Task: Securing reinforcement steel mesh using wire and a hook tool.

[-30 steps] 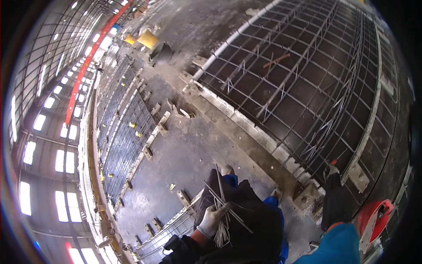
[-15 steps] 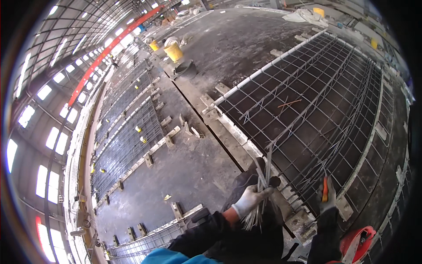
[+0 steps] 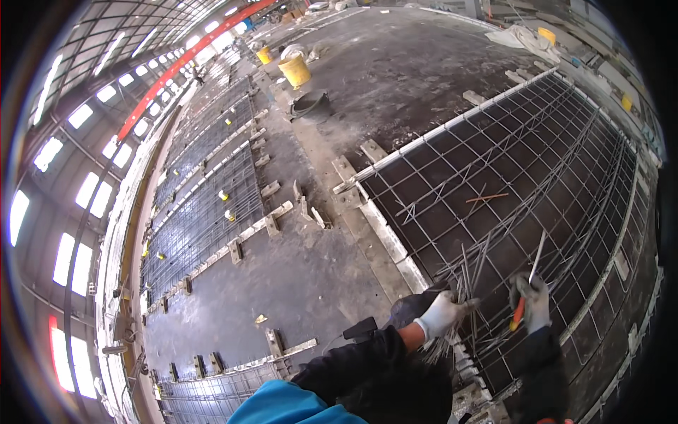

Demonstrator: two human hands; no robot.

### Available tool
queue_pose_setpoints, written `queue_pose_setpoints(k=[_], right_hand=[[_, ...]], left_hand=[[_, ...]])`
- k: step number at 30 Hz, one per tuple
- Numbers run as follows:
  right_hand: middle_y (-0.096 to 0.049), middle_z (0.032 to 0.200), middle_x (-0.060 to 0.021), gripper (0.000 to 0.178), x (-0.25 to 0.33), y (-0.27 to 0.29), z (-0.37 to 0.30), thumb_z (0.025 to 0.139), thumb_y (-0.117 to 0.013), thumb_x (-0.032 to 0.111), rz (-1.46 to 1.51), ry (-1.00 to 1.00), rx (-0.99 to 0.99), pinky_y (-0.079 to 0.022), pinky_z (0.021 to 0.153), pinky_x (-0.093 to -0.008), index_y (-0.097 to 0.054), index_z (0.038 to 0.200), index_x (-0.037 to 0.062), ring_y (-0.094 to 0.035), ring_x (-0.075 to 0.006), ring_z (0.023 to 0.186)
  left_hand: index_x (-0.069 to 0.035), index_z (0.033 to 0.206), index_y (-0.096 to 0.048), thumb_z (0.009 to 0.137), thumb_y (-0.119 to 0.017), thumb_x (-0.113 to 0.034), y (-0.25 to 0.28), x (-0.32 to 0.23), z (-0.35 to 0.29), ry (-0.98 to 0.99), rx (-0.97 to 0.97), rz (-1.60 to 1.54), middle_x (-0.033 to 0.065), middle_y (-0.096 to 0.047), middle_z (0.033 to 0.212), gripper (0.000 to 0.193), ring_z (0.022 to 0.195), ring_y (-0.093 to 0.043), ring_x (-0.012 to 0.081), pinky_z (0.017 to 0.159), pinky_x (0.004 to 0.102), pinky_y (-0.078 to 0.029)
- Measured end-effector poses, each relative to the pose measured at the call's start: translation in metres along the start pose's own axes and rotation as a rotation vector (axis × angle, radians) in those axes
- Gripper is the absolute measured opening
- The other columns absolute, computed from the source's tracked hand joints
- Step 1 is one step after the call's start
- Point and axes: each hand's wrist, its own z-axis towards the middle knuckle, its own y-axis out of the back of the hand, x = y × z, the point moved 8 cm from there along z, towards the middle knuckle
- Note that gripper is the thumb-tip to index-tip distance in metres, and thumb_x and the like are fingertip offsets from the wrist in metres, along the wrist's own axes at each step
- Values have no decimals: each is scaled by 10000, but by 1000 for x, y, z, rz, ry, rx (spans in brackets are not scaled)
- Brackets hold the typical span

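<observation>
Orange-handled tool (image 3: 519,312) tight in right fingers (image 3: 521,285) (left fingers (image 3: 466,307) firm round thin wires (image 3: 439,351)), near steel mesh (image 3: 498,189)

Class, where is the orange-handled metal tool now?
Head view, lower right: the tool is in the gloved right hand, over the grey steel-rod grid.

Bright windows (image 3: 68,265) line the left wall (image 3: 44,258), beyond a stained grey floor (image 3: 233,297).
</observation>
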Motion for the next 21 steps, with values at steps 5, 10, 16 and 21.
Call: queue_pose_setpoints(k=[5,10,16,21], right_hand=[[-681,850,-50,182,154,-39,107,928,-639,86,-205,-21,194,-458,586,-206,-675,1065,-28,-611,-83,703],[-702,932,-47,180,180,-62,109,910,-693,62,-182,-293,167,-484,658,-209,-716,1078,0,-624,-78,782],[-724,939,-55,343,189,-92,26,824,-818,231,-118,-407,-7,-510,812,-294,-714,1057,1,-645,-121,889],[-710,959,-61,321,216,-80,-26,816,-808,139,-61,-369,-307,-502,813,-297,-686,1071,-13,-639,-142,884]], left_hand=[[1,1011,-702,898,-765,-261,40,-109,83,152,-46,65,17,-672,845,292,687,-551,73,592,268,-452],[20,1051,-714,904,-748,-230,8,-228,79,59,156,133,36,-711,928,293,789,-603,98,688,292,-504],[3,1083,-713,920,-730,-194,-26,-213,32,295,356,364,6,-717,951,256,844,-607,79,780,278,-512],[-48,1120,-718,905,-713,-299,-73,-289,6,178,487,513,114,-750,1018,330,938,-702,180,841,329,-528]])
